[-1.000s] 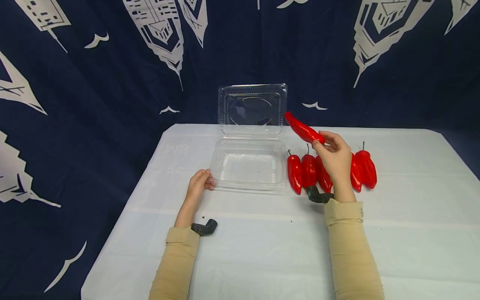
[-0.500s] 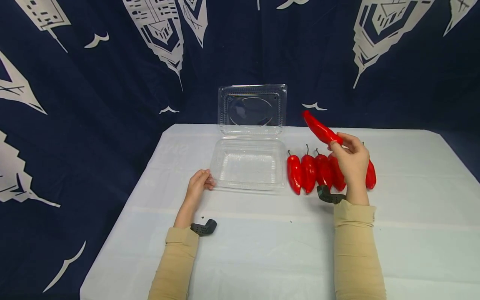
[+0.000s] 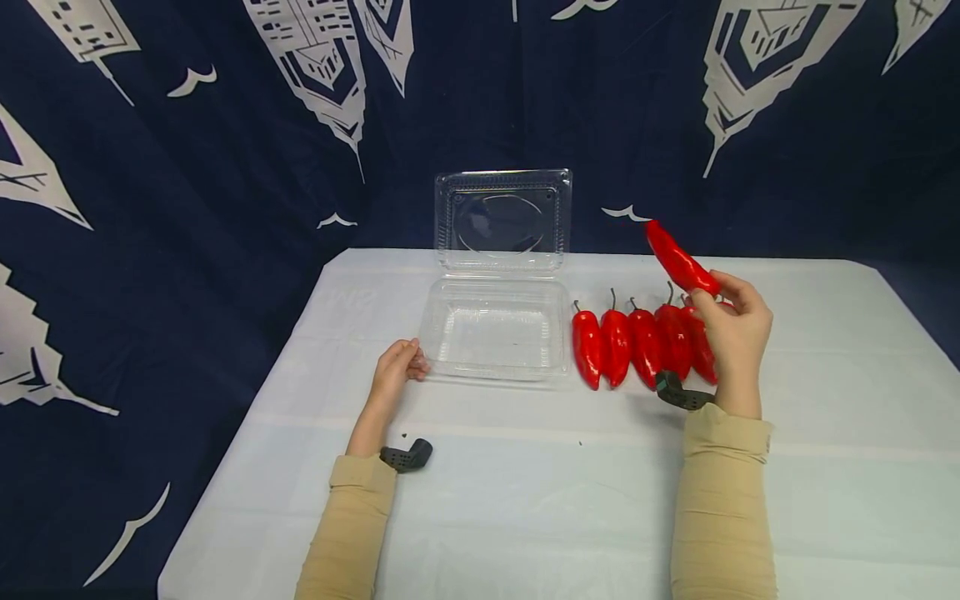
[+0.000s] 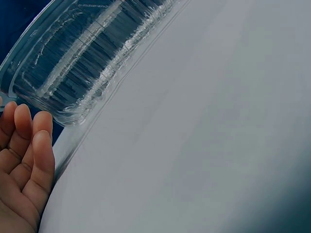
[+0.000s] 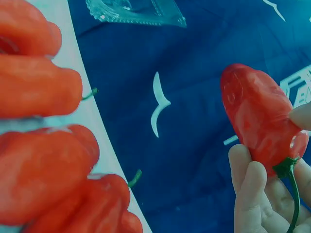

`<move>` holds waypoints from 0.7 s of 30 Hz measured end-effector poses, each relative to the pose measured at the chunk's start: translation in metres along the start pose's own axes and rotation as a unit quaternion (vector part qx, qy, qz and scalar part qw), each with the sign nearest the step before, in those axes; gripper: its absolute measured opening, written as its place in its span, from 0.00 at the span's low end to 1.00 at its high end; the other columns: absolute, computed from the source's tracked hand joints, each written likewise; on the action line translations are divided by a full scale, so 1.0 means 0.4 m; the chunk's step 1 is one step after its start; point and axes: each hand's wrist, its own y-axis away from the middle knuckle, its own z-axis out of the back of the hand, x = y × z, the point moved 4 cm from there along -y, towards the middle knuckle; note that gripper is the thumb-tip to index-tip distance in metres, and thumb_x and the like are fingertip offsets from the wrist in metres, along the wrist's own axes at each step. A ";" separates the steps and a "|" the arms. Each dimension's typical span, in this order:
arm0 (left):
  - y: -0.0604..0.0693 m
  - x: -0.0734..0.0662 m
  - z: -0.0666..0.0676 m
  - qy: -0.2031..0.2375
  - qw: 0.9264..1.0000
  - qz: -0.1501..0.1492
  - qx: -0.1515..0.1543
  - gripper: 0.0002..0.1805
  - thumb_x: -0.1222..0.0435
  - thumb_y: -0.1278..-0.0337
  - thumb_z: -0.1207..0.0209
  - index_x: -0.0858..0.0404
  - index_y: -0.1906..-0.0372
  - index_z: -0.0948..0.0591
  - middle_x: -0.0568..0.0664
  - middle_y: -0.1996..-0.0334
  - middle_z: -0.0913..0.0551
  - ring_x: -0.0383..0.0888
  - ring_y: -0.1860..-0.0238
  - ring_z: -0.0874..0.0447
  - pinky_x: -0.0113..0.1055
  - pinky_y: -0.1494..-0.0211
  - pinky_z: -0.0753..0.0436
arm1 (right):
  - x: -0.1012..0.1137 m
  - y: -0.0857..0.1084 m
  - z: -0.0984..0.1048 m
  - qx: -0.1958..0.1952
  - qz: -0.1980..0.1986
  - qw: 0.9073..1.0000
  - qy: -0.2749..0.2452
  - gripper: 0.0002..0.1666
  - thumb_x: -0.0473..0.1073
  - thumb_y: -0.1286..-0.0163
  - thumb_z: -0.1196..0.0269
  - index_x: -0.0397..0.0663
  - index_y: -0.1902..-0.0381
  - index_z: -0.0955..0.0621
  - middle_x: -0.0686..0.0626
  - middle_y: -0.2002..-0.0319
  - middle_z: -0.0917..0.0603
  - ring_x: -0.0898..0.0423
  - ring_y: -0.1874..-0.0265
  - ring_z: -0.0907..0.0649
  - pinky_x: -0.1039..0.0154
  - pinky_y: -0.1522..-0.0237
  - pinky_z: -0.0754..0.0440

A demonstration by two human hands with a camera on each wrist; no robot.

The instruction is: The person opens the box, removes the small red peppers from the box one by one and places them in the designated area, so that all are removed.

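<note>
My left hand (image 3: 395, 367) pinches the front left corner of a clear plastic clamshell container (image 3: 495, 372). In the left wrist view the fingertips meet the rim of the see-through container (image 4: 82, 53); the thumb is mostly hidden. The container's lid (image 3: 502, 221) stands raised at the back. My right hand (image 3: 741, 329) holds a red pepper (image 3: 678, 258) in the air by its stem end, tip pointing up and left. The right wrist view has this pepper (image 5: 257, 116) between thumb and fingers, its green stem hanging down. Below it lies a row of several red peppers (image 3: 587, 346), partly covered by the hand.
A white-covered table (image 3: 525, 500) bears everything. Behind it hangs a dark blue cloth (image 3: 480, 100) with pale building and bird prints. The row of peppers lies close beside the container's right side. A few tiny dark specks are on the table.
My right hand has moved right along the row with the pepper, away from the container, uncovering more peppers at the left and covering the right end. The left hand has stayed at the container.
</note>
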 end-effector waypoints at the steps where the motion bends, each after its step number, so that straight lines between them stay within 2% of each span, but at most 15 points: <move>1: 0.000 0.001 0.000 -0.003 1.000 -0.003 -0.002 0.14 0.64 0.30 0.53 0.71 0.69 0.29 0.50 0.76 0.26 0.39 0.74 0.23 0.27 0.70 0.23 | -0.001 -0.001 0.006 -0.003 -0.003 1.000 -0.007 0.26 0.42 0.41 0.33 0.50 0.44 0.22 0.47 0.47 0.23 0.67 0.71 0.19 0.78 0.67 0.23; 3: 0.000 0.001 -0.001 -0.009 1.000 -0.007 -0.007 0.14 0.64 0.30 0.53 0.70 0.69 0.29 0.50 0.76 0.26 0.39 0.75 0.23 0.26 0.71 0.23 | -0.003 -0.002 0.019 -0.013 -0.013 1.000 -0.014 0.26 0.43 0.42 0.32 0.52 0.44 0.22 0.48 0.45 0.23 0.67 0.69 0.19 0.77 0.65 0.22; 9: 0.001 0.000 -0.003 -0.013 1.000 -0.011 -0.010 0.13 0.64 0.30 0.54 0.69 0.70 0.29 0.49 0.76 0.26 0.38 0.75 0.23 0.26 0.71 0.23 | -0.008 -0.004 0.057 -0.047 -0.049 0.997 -0.044 0.29 0.45 0.46 0.28 0.58 0.45 0.21 0.51 0.43 0.24 0.66 0.66 0.20 0.66 0.49 0.24; 11: 0.001 0.000 -0.002 -0.010 1.000 -0.010 -0.011 0.13 0.64 0.30 0.54 0.68 0.70 0.29 0.49 0.76 0.26 0.38 0.75 0.23 0.26 0.71 0.23 | -0.010 -0.006 0.067 -0.055 -0.049 0.996 -0.057 0.29 0.45 0.47 0.27 0.56 0.46 0.20 0.50 0.44 0.24 0.66 0.67 0.20 0.68 0.52 0.22; 16: 0.000 0.001 0.000 -0.004 1.000 -0.002 -0.005 0.13 0.64 0.29 0.54 0.69 0.69 0.29 0.49 0.76 0.26 0.38 0.75 0.23 0.26 0.71 0.23 | -0.016 -0.010 0.091 -0.070 -0.047 0.992 -0.097 0.29 0.43 0.49 0.26 0.52 0.47 0.20 0.48 0.47 0.22 0.65 0.70 0.19 0.78 0.67 0.22; 21: 0.001 -0.005 0.000 -0.005 1.000 0.006 0.006 0.13 0.65 0.29 0.55 0.71 0.68 0.29 0.50 0.75 0.26 0.39 0.74 0.23 0.28 0.70 0.23 | -0.022 -0.013 0.118 -0.097 -0.042 0.990 -0.098 0.29 0.45 0.51 0.25 0.52 0.49 0.19 0.49 0.50 0.20 0.66 0.70 0.19 0.80 0.67 0.24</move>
